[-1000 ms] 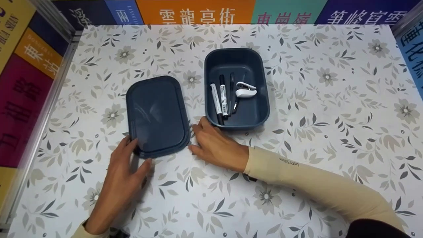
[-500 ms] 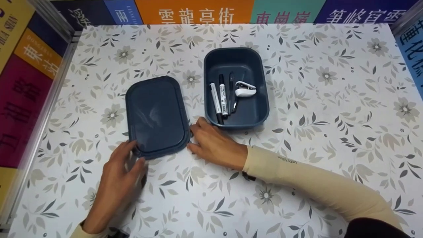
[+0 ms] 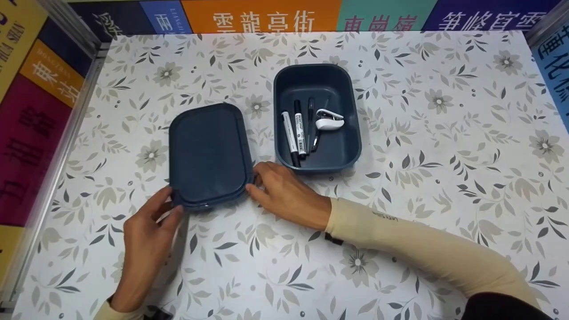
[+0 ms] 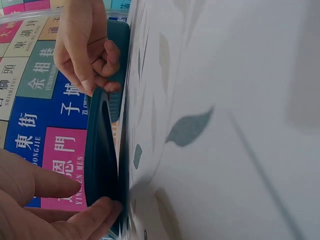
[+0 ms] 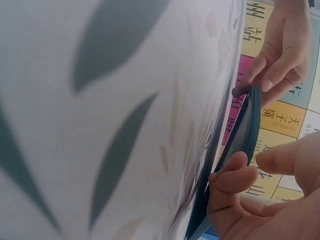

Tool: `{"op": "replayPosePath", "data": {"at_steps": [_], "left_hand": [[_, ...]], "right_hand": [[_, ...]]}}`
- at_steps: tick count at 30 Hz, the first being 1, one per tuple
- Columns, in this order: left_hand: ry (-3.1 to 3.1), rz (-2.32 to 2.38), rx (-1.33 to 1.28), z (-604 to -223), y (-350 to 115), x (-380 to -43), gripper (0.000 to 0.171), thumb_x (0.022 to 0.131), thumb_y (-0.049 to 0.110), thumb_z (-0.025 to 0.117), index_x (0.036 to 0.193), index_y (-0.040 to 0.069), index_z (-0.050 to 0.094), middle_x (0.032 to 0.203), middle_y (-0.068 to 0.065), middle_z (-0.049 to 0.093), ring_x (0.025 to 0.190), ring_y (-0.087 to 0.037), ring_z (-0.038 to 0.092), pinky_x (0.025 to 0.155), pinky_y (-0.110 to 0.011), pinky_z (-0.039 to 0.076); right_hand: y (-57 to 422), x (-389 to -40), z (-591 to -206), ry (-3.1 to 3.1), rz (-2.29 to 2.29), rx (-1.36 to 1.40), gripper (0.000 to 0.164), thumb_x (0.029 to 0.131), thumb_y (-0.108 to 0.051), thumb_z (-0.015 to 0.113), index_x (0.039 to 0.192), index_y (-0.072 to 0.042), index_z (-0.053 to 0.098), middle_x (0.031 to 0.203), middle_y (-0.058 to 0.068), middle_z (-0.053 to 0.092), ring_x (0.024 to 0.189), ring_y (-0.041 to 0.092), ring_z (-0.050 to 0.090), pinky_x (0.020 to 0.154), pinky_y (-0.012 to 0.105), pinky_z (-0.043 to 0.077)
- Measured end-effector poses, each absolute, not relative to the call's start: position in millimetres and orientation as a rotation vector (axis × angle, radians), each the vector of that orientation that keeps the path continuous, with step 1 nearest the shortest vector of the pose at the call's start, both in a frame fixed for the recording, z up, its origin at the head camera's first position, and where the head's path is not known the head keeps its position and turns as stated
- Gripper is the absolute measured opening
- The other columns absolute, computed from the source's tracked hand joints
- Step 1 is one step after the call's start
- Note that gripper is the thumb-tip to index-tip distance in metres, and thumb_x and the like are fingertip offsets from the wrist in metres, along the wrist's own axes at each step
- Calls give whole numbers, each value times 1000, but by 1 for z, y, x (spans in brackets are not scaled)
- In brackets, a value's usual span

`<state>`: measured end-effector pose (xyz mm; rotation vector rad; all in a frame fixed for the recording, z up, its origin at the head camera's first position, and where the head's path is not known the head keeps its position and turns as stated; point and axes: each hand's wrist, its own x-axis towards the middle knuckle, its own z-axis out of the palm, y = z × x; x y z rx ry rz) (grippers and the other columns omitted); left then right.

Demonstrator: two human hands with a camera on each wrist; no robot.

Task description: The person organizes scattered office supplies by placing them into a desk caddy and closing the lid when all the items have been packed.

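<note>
A dark blue rectangular lid (image 3: 209, 151) lies left of the matching box (image 3: 355, 146), its near edge tilted up off the tabletop in both wrist views. My left hand (image 3: 149, 235) holds the lid's near left corner, fingertips under the rim and thumb at the outer side. At the near right corner my right hand (image 3: 284, 191) grips the rim between thumb and curled fingers. Inside the open box lie a white marker (image 3: 290, 135), a second black-and-white marker (image 3: 299, 129), a dark pen (image 3: 310, 124) and a small white stapler-like object (image 3: 330, 121).
The table (image 3: 422, 186) wears a white cloth with grey leaves and flowers. Colourful panels (image 3: 262, 18) with large characters border it at the back and both sides. The box stands just beyond my right hand.
My left hand has shifted slightly left and taken hold of the lid's corner. My right hand has moved a little left onto the rim. The lid's near edge has risen.
</note>
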<state>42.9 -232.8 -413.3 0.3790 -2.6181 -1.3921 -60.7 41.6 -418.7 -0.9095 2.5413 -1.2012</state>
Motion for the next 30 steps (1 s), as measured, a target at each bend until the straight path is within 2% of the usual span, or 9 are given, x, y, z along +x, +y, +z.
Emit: {"op": "replayPosePath", "data": {"at_steps": [6, 8, 15, 22, 30], "left_hand": [[-2576, -1419, 503, -415, -236, 41, 50, 97, -5, 78, 146, 2, 70, 146, -15, 70, 109, 3, 70, 90, -7, 54], [-2553, -1454, 520, -416, -236, 40, 50, 96, -6, 79, 145, 1, 70, 147, -16, 69, 106, 9, 67, 91, -8, 54], [-2487, -1534, 579, -416, -238, 39, 46, 96, -5, 79, 142, 1, 73, 144, -12, 70, 106, 4, 68, 96, -11, 54], [-2425, -1622, 642, -411, -239, 40, 45, 98, -1, 79, 142, 7, 74, 143, -4, 70, 111, -1, 70, 93, -11, 55], [-2305, -1742, 732, -408, -237, 39, 45, 98, -1, 78, 143, 9, 73, 145, -1, 68, 119, -10, 70, 94, -12, 56]], "right_hand": [[40, -59, -418, 2471, -1270, -821, 17, 108, -16, 71, 116, -2, 66, 98, 4, 73, 77, 9, 68, 67, 26, 59], [40, -59, -419, 2456, -1284, -788, 17, 107, -16, 72, 116, -2, 67, 98, 4, 73, 76, 8, 68, 67, 25, 59], [37, -55, -417, 2436, -1321, -686, 18, 106, -15, 74, 116, -2, 67, 101, 5, 75, 79, 10, 70, 69, 26, 61], [33, -52, -416, 2385, -1445, -591, 15, 104, -10, 74, 112, -1, 65, 95, 6, 75, 76, 10, 69, 68, 25, 60], [29, -48, -415, 2260, -1632, -474, 30, 104, -5, 72, 132, 3, 62, 103, 8, 74, 74, 11, 71, 65, 28, 61]]}}
